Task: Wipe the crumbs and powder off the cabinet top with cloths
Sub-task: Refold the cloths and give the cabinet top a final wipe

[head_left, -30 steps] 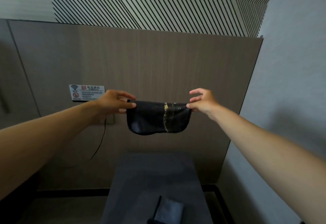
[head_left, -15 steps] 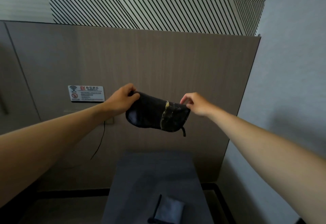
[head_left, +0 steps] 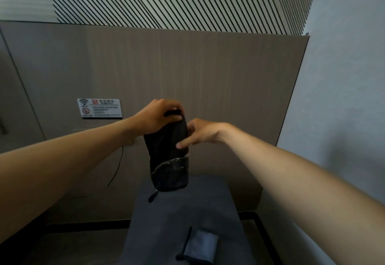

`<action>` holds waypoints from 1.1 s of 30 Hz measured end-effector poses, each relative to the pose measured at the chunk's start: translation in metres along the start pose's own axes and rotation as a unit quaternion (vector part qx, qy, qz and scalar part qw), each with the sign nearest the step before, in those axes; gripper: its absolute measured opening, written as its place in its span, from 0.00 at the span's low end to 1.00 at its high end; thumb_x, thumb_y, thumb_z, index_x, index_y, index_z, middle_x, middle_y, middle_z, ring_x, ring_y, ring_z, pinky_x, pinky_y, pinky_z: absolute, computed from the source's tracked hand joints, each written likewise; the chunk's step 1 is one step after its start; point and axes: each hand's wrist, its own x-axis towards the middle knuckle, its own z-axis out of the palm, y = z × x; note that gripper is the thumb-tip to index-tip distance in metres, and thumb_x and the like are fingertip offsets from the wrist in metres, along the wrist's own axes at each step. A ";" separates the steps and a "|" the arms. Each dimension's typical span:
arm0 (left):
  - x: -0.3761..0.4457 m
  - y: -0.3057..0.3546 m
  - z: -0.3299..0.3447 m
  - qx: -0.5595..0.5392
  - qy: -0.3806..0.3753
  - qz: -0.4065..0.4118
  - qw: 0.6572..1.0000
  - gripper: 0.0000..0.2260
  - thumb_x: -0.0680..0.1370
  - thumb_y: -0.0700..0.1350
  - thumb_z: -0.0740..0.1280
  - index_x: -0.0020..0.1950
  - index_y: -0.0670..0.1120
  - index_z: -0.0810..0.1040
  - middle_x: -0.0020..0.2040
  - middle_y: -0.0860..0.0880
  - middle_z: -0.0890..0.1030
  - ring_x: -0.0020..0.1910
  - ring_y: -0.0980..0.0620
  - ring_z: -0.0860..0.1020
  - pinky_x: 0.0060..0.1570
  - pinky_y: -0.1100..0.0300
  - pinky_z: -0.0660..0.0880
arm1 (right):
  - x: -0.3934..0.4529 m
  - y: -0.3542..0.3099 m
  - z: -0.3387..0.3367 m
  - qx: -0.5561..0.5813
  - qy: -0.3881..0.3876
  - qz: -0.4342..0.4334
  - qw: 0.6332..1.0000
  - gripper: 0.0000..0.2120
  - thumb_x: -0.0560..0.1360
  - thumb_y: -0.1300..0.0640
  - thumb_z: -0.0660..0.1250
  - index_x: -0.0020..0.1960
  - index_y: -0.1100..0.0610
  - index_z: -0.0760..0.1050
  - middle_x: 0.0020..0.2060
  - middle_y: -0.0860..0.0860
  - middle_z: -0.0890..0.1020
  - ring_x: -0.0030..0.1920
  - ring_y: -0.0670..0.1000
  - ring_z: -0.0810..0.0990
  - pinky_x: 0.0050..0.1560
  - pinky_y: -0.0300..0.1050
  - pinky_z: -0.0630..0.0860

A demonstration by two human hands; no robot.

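Black cloth (head_left: 169, 160) hanging from clenched left fingers (head_left: 173, 116), loose right fingers (head_left: 184, 144) against it.

The dark cloth (head_left: 169, 156) held up by the left hand (head_left: 155, 118) is soft, matt fabric, with a pale powdery smear across its lower part. The cabinet top (head_left: 166, 219) looks matt dark grey — a faintly mottled finish, material unclear. Near its front edge lies a second cloth (head_left: 201, 248), grey-blue and matt. The wall panel (head_left: 208, 77) behind shows a fine, dull wood grain. The sign (head_left: 99, 108) on it is smooth and slightly glossy — likely plastic.
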 end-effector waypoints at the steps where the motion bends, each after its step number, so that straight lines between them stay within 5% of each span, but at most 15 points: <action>1: -0.002 -0.003 -0.001 -0.009 0.007 -0.022 1.000 0.06 0.79 0.46 0.68 0.55 0.48 0.80 0.49 0.54 0.82 0.48 0.58 0.80 0.49 0.63 0.76 | 0.001 0.000 0.002 0.016 -0.006 0.004 1.000 0.10 0.72 0.60 0.75 0.52 0.56 0.81 0.47 0.49 0.84 0.51 0.50 0.81 0.57 0.46 0.77; 4: -0.012 -0.016 -0.002 -0.039 0.031 -0.134 0.990 0.09 0.77 0.53 0.70 0.54 0.50 0.80 0.46 0.51 0.84 0.45 0.56 0.81 0.48 0.57 0.79 | 0.001 0.000 0.007 0.116 -0.050 0.017 0.992 0.11 0.75 0.63 0.71 0.58 0.60 0.79 0.53 0.54 0.83 0.57 0.53 0.81 0.62 0.49 0.76; 7: -0.022 -0.030 0.006 -0.081 0.056 -0.298 0.949 0.15 0.78 0.58 0.66 0.53 0.46 0.80 0.43 0.49 0.83 0.40 0.52 0.80 0.44 0.56 0.78 | -0.001 -0.003 0.007 0.225 -0.060 0.006 0.972 0.12 0.78 0.64 0.67 0.61 0.61 0.76 0.55 0.57 0.82 0.56 0.55 0.81 0.54 0.47 0.79; 10: -0.039 -0.036 0.017 -0.284 -0.061 -0.451 0.844 0.26 0.83 0.61 0.50 0.53 0.40 0.76 0.45 0.41 0.78 0.39 0.49 0.75 0.41 0.57 0.72 | -0.002 -0.004 0.002 0.284 -0.024 -0.004 0.958 0.07 0.80 0.62 0.65 0.57 0.60 0.77 0.48 0.56 0.84 0.48 0.52 0.84 0.47 0.46 0.81; 12: -0.053 -0.043 0.027 -0.402 -0.168 -0.502 0.748 0.39 0.80 0.67 0.41 0.64 0.37 0.74 0.57 0.38 0.78 0.53 0.45 0.78 0.52 0.55 0.73 | -0.002 -0.002 -0.002 0.308 0.003 -0.007 0.951 0.06 0.81 0.60 0.64 0.54 0.60 0.77 0.45 0.55 0.85 0.44 0.51 0.84 0.47 0.46 0.80; 14: -0.059 -0.047 0.037 -0.505 -0.186 -0.513 0.669 0.45 0.76 0.73 0.39 0.72 0.38 0.70 0.66 0.39 0.75 0.64 0.43 0.74 0.62 0.51 0.72 | -0.001 -0.001 -0.006 0.344 0.023 -0.009 0.939 0.07 0.81 0.60 0.63 0.55 0.62 0.76 0.46 0.57 0.84 0.45 0.53 0.84 0.50 0.47 0.79; 16: -0.057 -0.041 0.043 -0.594 -0.147 -0.484 0.626 0.45 0.75 0.75 0.41 0.72 0.43 0.71 0.64 0.41 0.74 0.64 0.44 0.71 0.64 0.50 0.70 | 0.003 0.002 -0.007 0.363 0.045 -0.008 0.931 0.07 0.81 0.61 0.62 0.57 0.63 0.75 0.47 0.58 0.84 0.46 0.54 0.83 0.50 0.48 0.79; 19: -0.048 -0.020 0.037 -0.625 -0.083 -0.425 0.650 0.38 0.77 0.72 0.45 0.67 0.45 0.77 0.63 0.44 0.79 0.62 0.46 0.76 0.61 0.51 0.72 | 0.011 0.008 -0.006 0.360 0.100 0.012 0.927 0.08 0.81 0.61 0.63 0.57 0.64 0.75 0.49 0.59 0.83 0.46 0.54 0.83 0.48 0.48 0.79; 25: -0.042 -0.010 0.036 -0.437 0.032 -0.397 0.807 0.14 0.79 0.50 0.68 0.61 0.45 0.79 0.55 0.44 0.83 0.56 0.46 0.81 0.46 0.55 0.79 | 0.013 0.016 -0.012 0.223 0.176 0.085 0.955 0.14 0.78 0.53 0.69 0.59 0.59 0.73 0.53 0.55 0.82 0.46 0.54 0.84 0.48 0.50 0.82; 29: -0.044 -0.011 0.042 -0.390 0.109 -0.387 0.828 0.17 0.74 0.46 0.75 0.58 0.48 0.72 0.53 0.45 0.82 0.51 0.48 0.82 0.45 0.54 0.80 | 0.014 0.019 -0.016 0.158 0.207 0.103 0.960 0.18 0.74 0.51 0.73 0.60 0.52 0.71 0.55 0.53 0.81 0.48 0.52 0.83 0.49 0.49 0.78; 33: -0.045 -0.015 0.042 -0.340 0.065 -0.352 0.870 0.22 0.74 0.46 0.75 0.65 0.50 0.74 0.51 0.49 0.84 0.52 0.53 0.82 0.51 0.56 0.79 | 0.019 0.028 -0.019 0.144 0.233 0.101 0.956 0.26 0.74 0.58 0.73 0.70 0.56 0.70 0.51 0.54 0.83 0.45 0.50 0.83 0.48 0.46 0.79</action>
